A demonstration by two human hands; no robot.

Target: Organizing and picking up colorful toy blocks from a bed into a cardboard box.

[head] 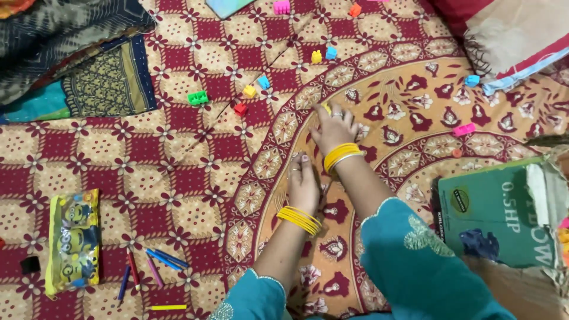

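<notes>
Fingertips of my right hand (333, 127) pinch yellow block (326, 108) on bedspread (178, 178); left hand (303, 184) flat, empty, nearer me; red block (240, 109) lies left.

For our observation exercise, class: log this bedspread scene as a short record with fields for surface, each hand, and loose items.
surface: patterned red and cream cloth bedspread
right hand: stretched forward, fingers at a small yellow plastic block
left hand: resting flat on the bedspread
wrists: yellow bangles
loose blocks: green plastic block, pink plastic block
left edge: yellow cartoon pencil pouch, crayons
right edge: green cardboard box
</notes>
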